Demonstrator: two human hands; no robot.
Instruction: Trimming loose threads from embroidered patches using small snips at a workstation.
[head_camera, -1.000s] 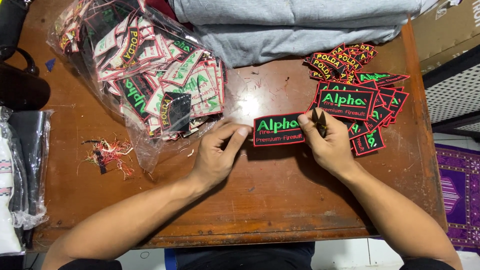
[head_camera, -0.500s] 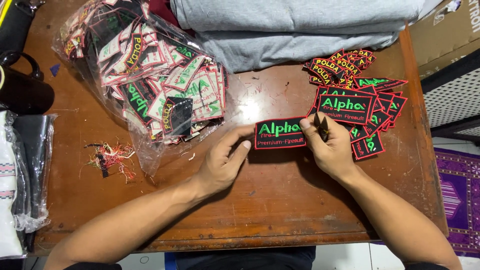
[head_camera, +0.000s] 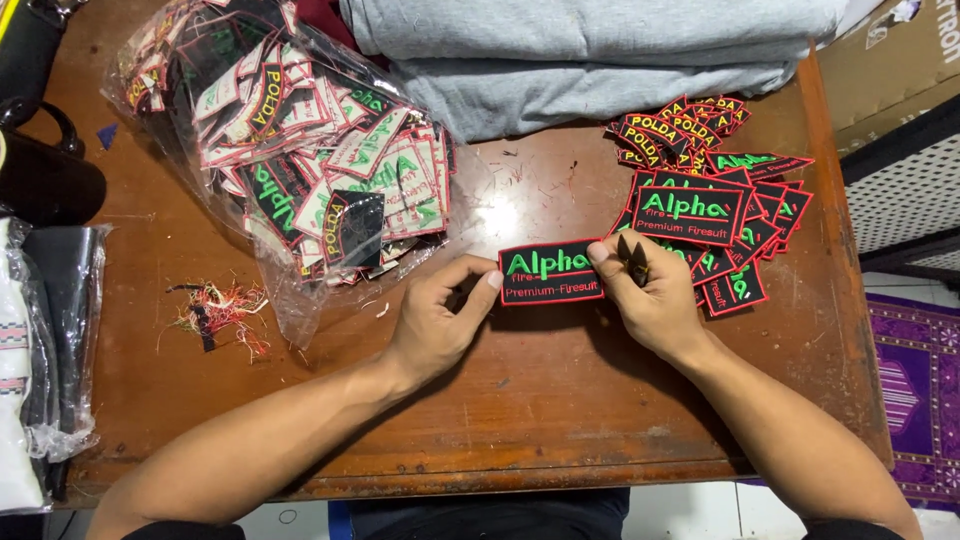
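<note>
1. Our left hand (head_camera: 432, 325) pinched the left end of a black patch (head_camera: 552, 273) with green and red stitching, thumb and fingers closed on its edge.
2. Our right hand (head_camera: 650, 300) held the patch's right end and also gripped a small dark tool (head_camera: 632, 258), whose kind we could not tell.
3. That patch lay flat on the wooden table (head_camera: 560, 420), near its middle, between our two hands.
4. Just right of it, a pile of finished patches (head_camera: 715, 215) spread in a fan, the nearest ones partly under our right hand.
5. To the left, a clump of loose thread scraps (head_camera: 222, 312) sat on the wood, well apart from the patch.
6. Farther back on the left, a clear plastic bag (head_camera: 290, 150) bulged with more patches.
7. Beyond everything, folded grey cloth (head_camera: 590, 55) lay along the table's far edge.
8. At the far left edge a black mug (head_camera: 45, 170) stood beside bagged goods (head_camera: 40, 350).
</note>
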